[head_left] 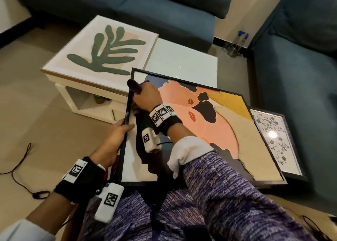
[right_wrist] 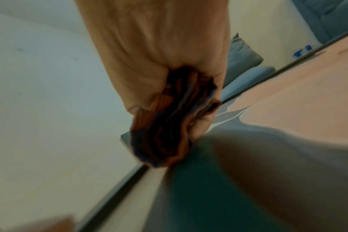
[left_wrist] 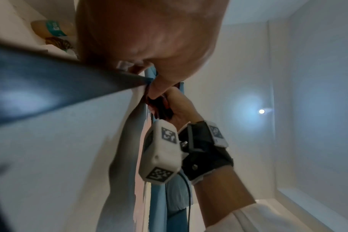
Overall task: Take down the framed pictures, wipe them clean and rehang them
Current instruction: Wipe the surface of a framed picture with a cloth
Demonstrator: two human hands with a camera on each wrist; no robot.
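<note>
A black-framed picture (head_left: 215,124) with pink, yellow and beige shapes lies tilted across my lap. My left hand (head_left: 116,137) grips its left edge, thumb on the glass, fingers under the frame (left_wrist: 69,81). My right hand (head_left: 145,98) holds a dark bunched cloth (head_left: 133,85) and presses it on the glass near the upper left corner. The right wrist view shows the cloth (right_wrist: 173,125) squeezed in my fingers beside the frame edge (right_wrist: 117,186). A light-framed leaf picture (head_left: 104,53) lies on the white coffee table (head_left: 182,62). A floral picture (head_left: 275,137) lies under the held one, at the right.
Blue sofas stand behind (head_left: 145,7) and to the right (head_left: 300,76). Spray bottles (head_left: 237,44) stand on the floor between them. A dark cable (head_left: 20,164) runs across the tiled floor at the left. Small items sit on the table's lower shelf (head_left: 99,99).
</note>
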